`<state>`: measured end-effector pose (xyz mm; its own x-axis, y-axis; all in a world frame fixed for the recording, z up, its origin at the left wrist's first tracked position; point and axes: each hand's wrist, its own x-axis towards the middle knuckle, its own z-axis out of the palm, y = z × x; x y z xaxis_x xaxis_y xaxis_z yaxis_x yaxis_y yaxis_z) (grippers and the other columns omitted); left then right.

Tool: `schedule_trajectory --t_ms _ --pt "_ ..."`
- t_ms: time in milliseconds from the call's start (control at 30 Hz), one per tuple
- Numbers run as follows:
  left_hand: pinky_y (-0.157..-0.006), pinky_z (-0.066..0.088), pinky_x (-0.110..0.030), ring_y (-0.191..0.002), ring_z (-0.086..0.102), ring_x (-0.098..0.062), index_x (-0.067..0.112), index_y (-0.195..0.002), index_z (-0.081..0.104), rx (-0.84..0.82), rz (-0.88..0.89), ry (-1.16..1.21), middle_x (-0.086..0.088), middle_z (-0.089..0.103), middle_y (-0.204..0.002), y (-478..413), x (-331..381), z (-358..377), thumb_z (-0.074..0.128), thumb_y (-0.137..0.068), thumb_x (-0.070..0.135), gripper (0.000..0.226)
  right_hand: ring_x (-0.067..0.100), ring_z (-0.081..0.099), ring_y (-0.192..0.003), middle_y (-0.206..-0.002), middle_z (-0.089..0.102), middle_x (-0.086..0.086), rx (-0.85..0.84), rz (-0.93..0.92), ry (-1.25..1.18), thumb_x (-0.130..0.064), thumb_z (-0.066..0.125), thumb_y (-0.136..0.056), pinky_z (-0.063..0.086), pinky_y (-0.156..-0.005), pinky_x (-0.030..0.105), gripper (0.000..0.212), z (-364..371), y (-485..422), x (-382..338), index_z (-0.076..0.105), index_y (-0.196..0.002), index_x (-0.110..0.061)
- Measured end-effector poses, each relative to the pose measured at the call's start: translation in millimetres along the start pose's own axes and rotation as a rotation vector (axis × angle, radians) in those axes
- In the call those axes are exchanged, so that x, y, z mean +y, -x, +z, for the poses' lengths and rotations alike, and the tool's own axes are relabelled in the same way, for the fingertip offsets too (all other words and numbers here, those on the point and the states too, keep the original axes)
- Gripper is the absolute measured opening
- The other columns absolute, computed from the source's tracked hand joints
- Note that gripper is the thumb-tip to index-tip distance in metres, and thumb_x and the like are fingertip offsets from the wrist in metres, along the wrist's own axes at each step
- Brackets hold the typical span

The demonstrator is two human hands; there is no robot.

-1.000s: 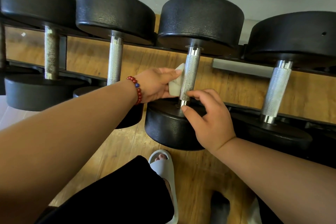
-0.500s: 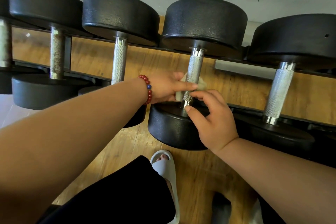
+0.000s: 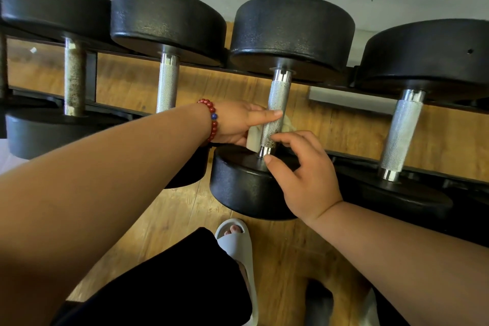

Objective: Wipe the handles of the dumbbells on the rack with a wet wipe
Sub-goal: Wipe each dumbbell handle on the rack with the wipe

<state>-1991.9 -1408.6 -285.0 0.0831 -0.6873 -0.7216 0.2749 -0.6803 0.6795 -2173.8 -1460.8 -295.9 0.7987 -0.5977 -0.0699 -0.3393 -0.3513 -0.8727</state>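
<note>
Several black dumbbells with metal handles lie on a black rack [image 3: 354, 160]. My left hand [image 3: 235, 124], with a red bead bracelet, grips a pale wet wipe [image 3: 253, 137] wrapped behind the knurled handle [image 3: 279, 95] of the third dumbbell, and its thumb lies across the front of the handle. The wipe's other edge peeks out to the right of the handle. My right hand [image 3: 309, 180] hovers at the handle's lower end. Its index fingertip touches the handle and its thumb sits by the collar on the near weight head [image 3: 238, 188].
To the left are a rusty handle [image 3: 75, 77] and a shiny one [image 3: 167, 85]; another shiny handle [image 3: 402, 135] is to the right. A wood floor [image 3: 172, 219] lies below, with my foot in a grey slipper [image 3: 238, 246]. A pale wall runs behind the rack.
My left hand has brought the wipe from the handle's left side round behind it and slid down toward the lower end, its thumb now across the front. My right hand stays at the collar.
</note>
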Motion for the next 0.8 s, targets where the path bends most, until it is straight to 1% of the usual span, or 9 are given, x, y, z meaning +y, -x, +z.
schedule_trajectory --t_ms 67,133,167,233,333,400,567,700,800 --pt "-0.089 0.054 -0.029 -0.095 0.067 -0.015 0.012 -0.107 0.059 0.029 0.043 0.086 -0.003 0.072 -0.098 -2.1 0.4 1.8 0.059 -0.076 0.044 0.045 0.005 0.053 -0.105 -0.112 0.053 -0.014 0.003 0.0 0.003 -0.058 0.048 -0.076 0.05 -0.084 0.035 0.052 -0.1 -0.2 0.5 0.064 -0.114 -0.027" --pt "-0.092 0.053 -0.03 -0.102 0.065 -0.018 0.008 -0.119 0.058 0.061 0.083 0.183 -0.008 0.069 -0.11 -4.0 -7.5 3.4 0.061 -0.077 0.042 0.054 0.006 0.053 -0.105 -0.112 0.053 -0.014 0.008 -0.003 0.004 -0.057 0.049 -0.076 0.05 -0.084 0.036 0.051 0.3 -0.1 1.0 0.065 -0.114 -0.027" --pt "-0.092 0.053 -0.031 -0.103 0.065 -0.019 0.008 -0.122 0.057 0.072 0.088 0.204 -0.009 0.068 -0.112 -3.4 -11.5 3.8 0.061 -0.078 0.04 0.055 0.006 0.053 -0.105 -0.111 0.053 -0.014 0.009 -0.005 0.005 -0.057 0.049 -0.076 0.051 -0.084 0.037 0.05 0.3 0.0 0.9 0.065 -0.113 -0.027" --pt "-0.09 0.054 -0.031 -0.101 0.066 -0.018 0.008 -0.121 0.06 0.088 0.085 0.185 -0.009 0.069 -0.11 -2.2 -16.6 0.9 0.061 -0.078 0.036 0.051 0.007 0.053 -0.104 -0.112 0.053 -0.013 0.001 -0.007 0.01 -0.057 0.049 -0.077 0.051 -0.084 0.038 0.05 0.5 -0.1 0.8 0.064 -0.113 -0.027" --pt "-0.08 0.058 -0.03 -0.089 0.07 -0.016 0.009 -0.105 0.065 0.128 0.06 0.152 -0.007 0.073 -0.097 1.3 -18.2 -8.7 0.066 -0.077 0.027 0.033 0.007 0.053 -0.104 -0.112 0.054 -0.012 -0.008 -0.008 0.011 -0.057 0.048 -0.077 0.051 -0.084 0.037 0.05 0.1 -0.4 0.9 0.064 -0.114 -0.026" --pt "-0.077 0.059 -0.029 -0.084 0.071 -0.015 0.009 -0.102 0.064 0.139 0.036 0.135 -0.007 0.073 -0.094 6.2 -20.0 -13.9 0.067 -0.074 0.025 0.033 0.005 0.052 -0.104 -0.112 0.053 -0.013 -0.012 -0.007 0.012 -0.057 0.048 -0.077 0.051 -0.083 0.034 0.051 -0.3 -0.2 0.6 0.064 -0.114 -0.027" --pt "-0.081 0.058 -0.029 -0.086 0.072 -0.016 0.003 -0.106 0.065 0.133 -0.015 0.128 -0.01 0.074 -0.096 26.7 -17.1 -19.2 0.064 -0.078 0.018 0.032 0.002 0.05 -0.104 -0.111 0.052 -0.015 -0.026 0.005 0.007 -0.058 0.047 -0.076 0.047 -0.083 0.026 0.053 -1.4 0.9 -1.5 0.064 -0.114 -0.027" --pt "-0.076 0.059 -0.027 -0.085 0.072 -0.016 0.003 -0.108 0.063 0.214 0.001 0.168 -0.01 0.073 -0.096 43.5 -14.1 -14.2 0.057 -0.091 0.011 0.02 0.002 0.05 -0.103 -0.113 0.051 -0.014 -0.062 0.04 0.006 -0.054 0.049 -0.08 0.044 -0.082 0.022 0.047 -4.5 1.5 -5.7 0.062 -0.116 -0.027" --pt "-0.086 0.057 -0.033 -0.099 0.069 -0.02 0.005 -0.119 0.06 0.329 0.054 0.211 -0.013 0.07 -0.11 58.8 -17.4 -7.0 0.059 -0.092 0.014 0.029 0.001 0.047 -0.104 -0.114 0.048 -0.014 -0.101 0.062 0.027 -0.048 0.052 -0.083 0.039 -0.081 0.016 0.044 -8.4 1.0 -11.0 0.059 -0.12 -0.027"
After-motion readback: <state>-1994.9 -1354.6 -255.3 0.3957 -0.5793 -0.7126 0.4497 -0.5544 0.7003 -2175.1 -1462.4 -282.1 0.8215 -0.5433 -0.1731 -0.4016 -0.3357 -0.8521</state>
